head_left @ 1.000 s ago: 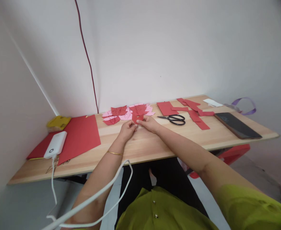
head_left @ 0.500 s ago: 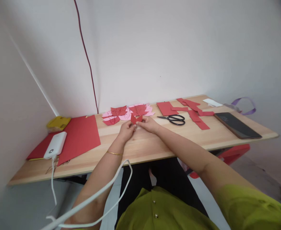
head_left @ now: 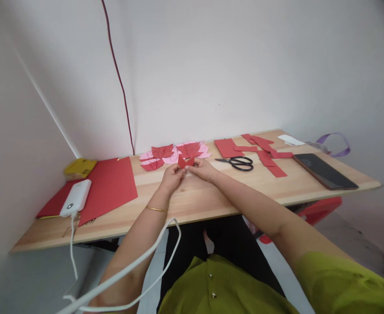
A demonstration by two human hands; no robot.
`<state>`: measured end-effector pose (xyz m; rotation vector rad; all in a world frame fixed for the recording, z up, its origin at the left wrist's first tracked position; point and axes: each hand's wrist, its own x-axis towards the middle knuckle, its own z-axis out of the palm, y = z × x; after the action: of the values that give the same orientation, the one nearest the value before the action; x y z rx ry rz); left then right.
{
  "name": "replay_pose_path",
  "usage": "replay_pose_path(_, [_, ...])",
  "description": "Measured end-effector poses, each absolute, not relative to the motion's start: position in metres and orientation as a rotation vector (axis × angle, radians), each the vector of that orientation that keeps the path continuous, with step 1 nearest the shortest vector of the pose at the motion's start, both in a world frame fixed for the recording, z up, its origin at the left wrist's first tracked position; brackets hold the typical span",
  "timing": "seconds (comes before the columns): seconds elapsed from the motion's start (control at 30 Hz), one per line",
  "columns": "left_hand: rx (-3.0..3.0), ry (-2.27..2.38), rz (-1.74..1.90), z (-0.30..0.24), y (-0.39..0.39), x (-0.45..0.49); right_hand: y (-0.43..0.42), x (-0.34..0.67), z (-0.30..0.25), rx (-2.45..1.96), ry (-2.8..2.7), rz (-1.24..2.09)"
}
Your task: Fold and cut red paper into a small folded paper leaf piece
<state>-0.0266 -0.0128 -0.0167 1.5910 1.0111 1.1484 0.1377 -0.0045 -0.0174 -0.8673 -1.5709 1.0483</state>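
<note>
A small folded piece of red paper (head_left: 186, 163) with two upright points is pinched between my hands above the table's middle. My left hand (head_left: 173, 178) has closed fingers on its left side. On its right side, my right hand (head_left: 203, 169) grips it with thumb and fingers. Part of the paper is hidden behind my fingers. Just beyond lie several folded red papers (head_left: 162, 151) and pink papers (head_left: 170, 158) with jagged edges. To the right of my right hand rest black-handled scissors (head_left: 241, 163), their blades pointing left.
Red paper squares (head_left: 224, 148) and cut strips (head_left: 276, 170) lie right of centre, near a phone (head_left: 324, 171). At the left are large red sheets (head_left: 113, 183), a white power bank (head_left: 77, 197) and a yellow packet (head_left: 80, 167). A white cable (head_left: 123, 272) crosses before my left arm.
Both hands stay in almost the same place, still holding the folded red paper. The paper has shifted very slightly left; nothing else has visibly moved.
</note>
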Motion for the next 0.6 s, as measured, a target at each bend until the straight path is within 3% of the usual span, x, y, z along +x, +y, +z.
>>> replay_pose_path(0.6, [1.518, 0.969, 1.21, -0.0172, -0.0109, -0.0247, -0.0084, 0.1376, -0.0122, -0.811, -1.547, 1.072])
